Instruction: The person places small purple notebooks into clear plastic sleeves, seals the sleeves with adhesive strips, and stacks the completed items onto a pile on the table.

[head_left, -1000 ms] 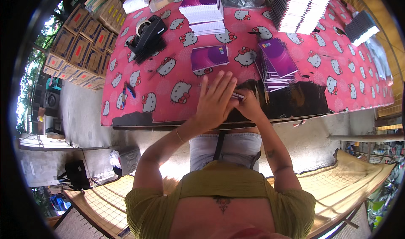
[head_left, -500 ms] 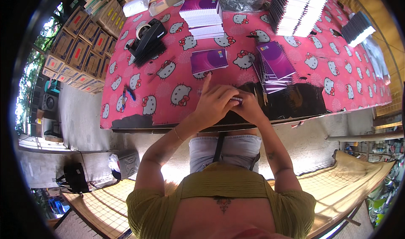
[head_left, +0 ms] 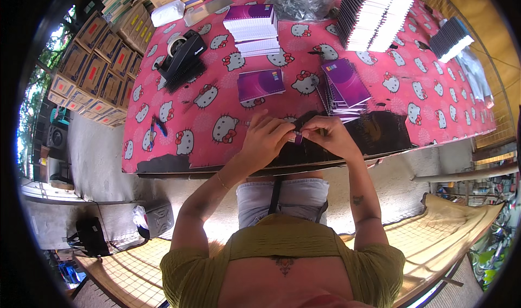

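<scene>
At the table's near edge, my left hand (head_left: 265, 139) and my right hand (head_left: 332, 137) meet over a notebook (head_left: 298, 139), seen nearly end-on. Only a small purple part of it shows between the fingers. My left thumb and fingers grip its left side. My right thumb and forefinger pinch at its upper end. Just beyond the hands lies a purple spiral notebook (head_left: 261, 85) on another. To the right, a fanned pile of purple notebooks (head_left: 346, 83) rests by the torn black patch of the table cover.
On the pink-covered table (head_left: 222, 164) stand a black tape dispenser (head_left: 183, 52), pliers (head_left: 158, 127), a notebook stack (head_left: 251, 28), taller notebook stacks (head_left: 372, 17) and a clear plastic bag (head_left: 301, 1). Cardboard boxes (head_left: 92, 63) are piled at left. A smaller notebook stack (head_left: 451, 38) sits far right.
My right hand has turned and lifted slightly, its thumb and forefinger now pinching at the notebook's end. More purple shows between my hands. The whole view has shifted a little.
</scene>
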